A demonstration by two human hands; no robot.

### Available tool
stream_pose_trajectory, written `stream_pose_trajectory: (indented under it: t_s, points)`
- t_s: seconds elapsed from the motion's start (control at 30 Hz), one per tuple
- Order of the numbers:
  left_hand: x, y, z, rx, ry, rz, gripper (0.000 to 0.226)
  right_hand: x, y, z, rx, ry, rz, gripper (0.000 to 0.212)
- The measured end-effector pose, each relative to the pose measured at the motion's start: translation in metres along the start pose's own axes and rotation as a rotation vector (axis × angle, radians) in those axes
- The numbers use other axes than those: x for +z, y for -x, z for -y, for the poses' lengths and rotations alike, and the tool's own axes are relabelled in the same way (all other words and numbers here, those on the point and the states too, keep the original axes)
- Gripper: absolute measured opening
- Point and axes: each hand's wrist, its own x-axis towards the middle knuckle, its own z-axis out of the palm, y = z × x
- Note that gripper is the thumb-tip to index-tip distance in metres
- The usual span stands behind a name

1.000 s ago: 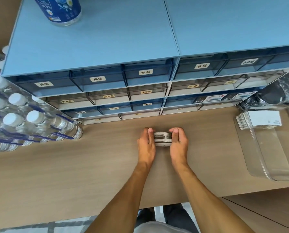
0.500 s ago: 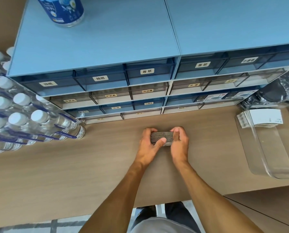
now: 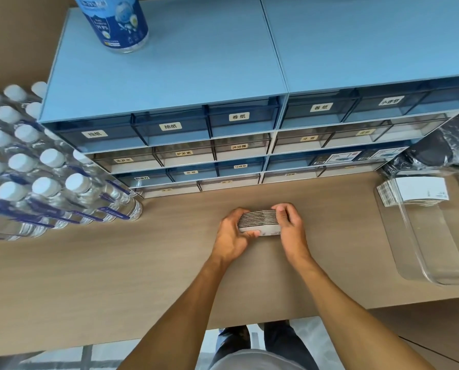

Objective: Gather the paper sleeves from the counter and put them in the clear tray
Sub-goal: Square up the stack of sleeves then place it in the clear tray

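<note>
A stack of white paper sleeves [image 3: 259, 221] stands on edge at the middle of the wooden counter [image 3: 116, 276]. My left hand [image 3: 232, 233] grips its left end with the thumb across the front. My right hand [image 3: 289, 225] clamps its right end. The stack looks slightly raised off the counter. At the far right lies the clear tray [image 3: 436, 265], with another bundle of paper sleeves [image 3: 415, 192] resting in its far end.
Blue drawer cabinets [image 3: 223, 129] with labelled drawers line the back of the counter. A wrapped pack of water bottles [image 3: 30, 169] lies at the left. A blue-labelled bottle [image 3: 113, 20] stands on the cabinet top. A dark bagged item [image 3: 436, 148] sits behind the tray.
Both hands have squeezed the sleeves into a tighter stack. My left thumb came round to the front, and the stack has lifted a little off the counter.
</note>
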Motion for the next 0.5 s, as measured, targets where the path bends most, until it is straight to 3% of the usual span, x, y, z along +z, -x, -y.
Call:
stream_pose_trajectory:
  t_s: [0.07,0.13,0.2,0.33,0.5]
  points:
    - [-0.003,0.003,-0.005,-0.068,0.119,-0.043,0.046,-0.007,0.001,0.005,0.06,-0.102,0.083,0.016]
    - [-0.008,0.005,-0.01,-0.12,0.251,-0.11,0.052,-0.012,0.0,0.011,0.147,-0.264,0.171,0.04]
    - [-0.013,0.006,-0.016,-0.165,0.388,-0.158,0.061,-0.014,0.0,0.016,0.211,-0.359,0.225,0.05]
    - [-0.017,0.001,-0.033,-0.241,0.545,-0.24,0.07,-0.009,0.002,0.028,0.259,-0.49,0.224,0.029]
    - [-0.013,-0.004,-0.05,-0.21,0.673,-0.214,0.053,-0.009,0.006,0.045,0.251,-0.577,0.137,0.014]
